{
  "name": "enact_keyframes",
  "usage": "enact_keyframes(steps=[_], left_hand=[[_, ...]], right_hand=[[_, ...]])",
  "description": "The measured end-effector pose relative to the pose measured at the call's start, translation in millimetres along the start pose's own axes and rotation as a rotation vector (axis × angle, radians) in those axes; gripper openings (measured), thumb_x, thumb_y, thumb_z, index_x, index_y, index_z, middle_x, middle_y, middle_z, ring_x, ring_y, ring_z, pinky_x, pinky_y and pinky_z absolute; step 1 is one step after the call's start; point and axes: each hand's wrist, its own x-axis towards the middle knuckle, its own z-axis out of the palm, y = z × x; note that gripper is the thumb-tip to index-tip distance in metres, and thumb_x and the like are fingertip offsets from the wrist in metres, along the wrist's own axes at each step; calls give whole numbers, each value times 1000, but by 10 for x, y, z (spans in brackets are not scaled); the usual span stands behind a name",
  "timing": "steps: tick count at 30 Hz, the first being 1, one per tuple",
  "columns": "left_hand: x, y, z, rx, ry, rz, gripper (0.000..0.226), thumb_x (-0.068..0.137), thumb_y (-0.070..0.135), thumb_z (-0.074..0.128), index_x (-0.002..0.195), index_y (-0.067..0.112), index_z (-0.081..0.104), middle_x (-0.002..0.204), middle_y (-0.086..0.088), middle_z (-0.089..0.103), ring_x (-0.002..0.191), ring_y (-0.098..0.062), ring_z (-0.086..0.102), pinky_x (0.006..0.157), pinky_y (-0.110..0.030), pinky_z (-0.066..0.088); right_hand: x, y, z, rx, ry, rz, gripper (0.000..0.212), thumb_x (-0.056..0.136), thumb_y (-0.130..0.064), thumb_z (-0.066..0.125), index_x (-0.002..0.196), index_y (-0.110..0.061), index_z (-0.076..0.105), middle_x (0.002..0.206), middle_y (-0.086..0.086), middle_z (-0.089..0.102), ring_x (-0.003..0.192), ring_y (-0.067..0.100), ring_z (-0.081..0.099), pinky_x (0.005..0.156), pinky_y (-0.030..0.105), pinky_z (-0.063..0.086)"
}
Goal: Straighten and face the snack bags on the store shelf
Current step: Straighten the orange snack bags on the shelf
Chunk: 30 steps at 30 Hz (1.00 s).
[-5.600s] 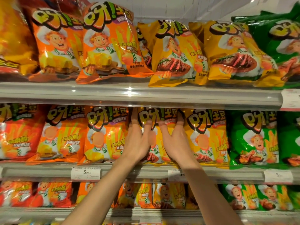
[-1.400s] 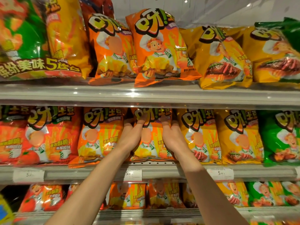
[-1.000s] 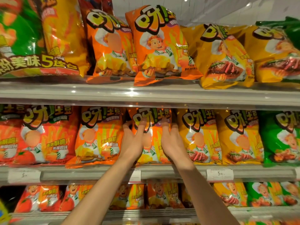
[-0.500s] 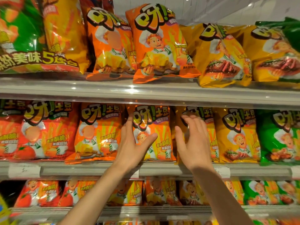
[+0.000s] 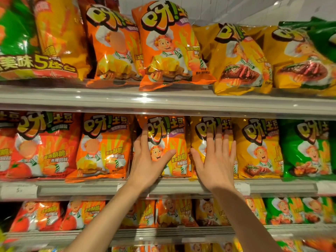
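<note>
On the middle shelf [image 5: 91, 188] stands an upright orange snack bag [image 5: 171, 135] with a chef picture. My left hand [image 5: 147, 160] lies on its left side, fingers straight up along the edge and thumb spread across its front. To its right stands a yellow snack bag [image 5: 203, 131]. My right hand [image 5: 216, 159] presses flat on that bag's front with straight, slightly spread fingers, hiding most of its picture. Both bags face forward.
More orange [image 5: 103, 148], red [image 5: 36, 146], yellow [image 5: 258, 148] and green [image 5: 307, 150] bags fill the middle shelf. The top shelf holds larger bags; an orange one [image 5: 169, 46] leans over its lip. Smaller bags line the lower shelf [image 5: 163, 233]. Price tags [image 5: 18, 190] sit on the rails.
My right hand left the orange bag's right edge and moved right onto the yellow bag, flattening there. My left hand stayed on the orange bag, now upright and facing forward.
</note>
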Motion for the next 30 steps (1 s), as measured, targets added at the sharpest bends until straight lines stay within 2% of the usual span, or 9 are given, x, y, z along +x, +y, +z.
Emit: enact_keyframes(steps=[5, 9, 11, 13, 15, 18, 21, 24, 30], left_hand=[[-1, 2, -142, 17, -50, 29, 99, 87, 62, 62, 158, 38, -3, 166, 11, 11, 150, -12, 19, 109, -30, 25], [-96, -53, -332, -11, -58, 81, 86, 91, 55, 62, 158, 40, 10, 164, 17, 19, 149, -4, 22, 118, -32, 27], [-188, -103, -462, -33, -70, 111, 74, 92, 53, 63, 154, 42, 24, 157, 19, 34, 142, -2, 35, 114, -30, 34], [-316, -147, -614, -82, -91, 114, 61, 92, 49, 64, 147, 39, 39, 144, 19, 49, 130, 1, 49, 105, -22, 43], [-443, -199, -778, -145, -89, 90, 49, 93, 39, 65, 139, 33, 49, 127, 19, 61, 113, 0, 61, 93, -15, 49], [-595, -309, -1000, -205, -88, 39, 35, 96, 27, 63, 130, 30, 56, 112, 13, 66, 97, -8, 64, 84, -18, 52], [-699, -449, -1152, -295, -63, -30, 24, 96, 20, 63, 120, 25, 61, 98, 3, 69, 87, -11, 65, 77, -16, 51], [-770, -540, -1245, -317, 0, -85, 21, 97, 20, 63, 117, 24, 64, 98, 0, 69, 89, -11, 67, 81, -17, 52], [-806, -537, -1306, -314, 102, -111, 19, 93, 31, 65, 112, 26, 67, 101, 4, 72, 97, -6, 68, 92, -31, 54]], right_hand=[[-16, 10, -185, 227, -60, 15, 75, 98, -66, 27, 158, -21, 15, 166, 9, 10, 154, 23, -5, 123, 46, -7], [-194, -131, -355, 449, 14, 39, 55, 100, -48, 46, 149, -24, 40, 161, 0, 28, 149, 17, 18, 122, 40, 17], [-345, -238, -415, 549, 83, 41, 42, 98, -39, 55, 137, -24, 52, 143, -6, 48, 134, 11, 40, 112, 39, 36], [-521, -359, -444, 678, 59, 129, 31, 96, -34, 60, 127, -30, 57, 118, -16, 60, 107, 1, 57, 96, 34, 49], [-706, -503, -415, 785, -30, 240, 26, 94, -38, 59, 120, -33, 59, 97, -22, 64, 88, 4, 62, 82, 30, 53], [-1013, -635, -250, 732, -66, 231, 22, 96, -38, 53, 113, -29, 63, 77, -21, 66, 71, 8, 63, 69, 26, 50], [-1218, -661, -178, 790, -183, 261, 26, 95, -35, 60, 119, -27, 66, 98, -17, 70, 84, -2, 65, 77, 21, 52], [-1281, -653, -209, 828, -280, 261, 25, 95, -32, 63, 119, -30, 64, 93, -16, 70, 83, -4, 63, 69, 11, 47], [-1155, -647, -216, 855, -264, 221, 22, 94, -27, 63, 115, -24, 68, 90, -18, 72, 85, -7, 65, 72, 6, 46]])
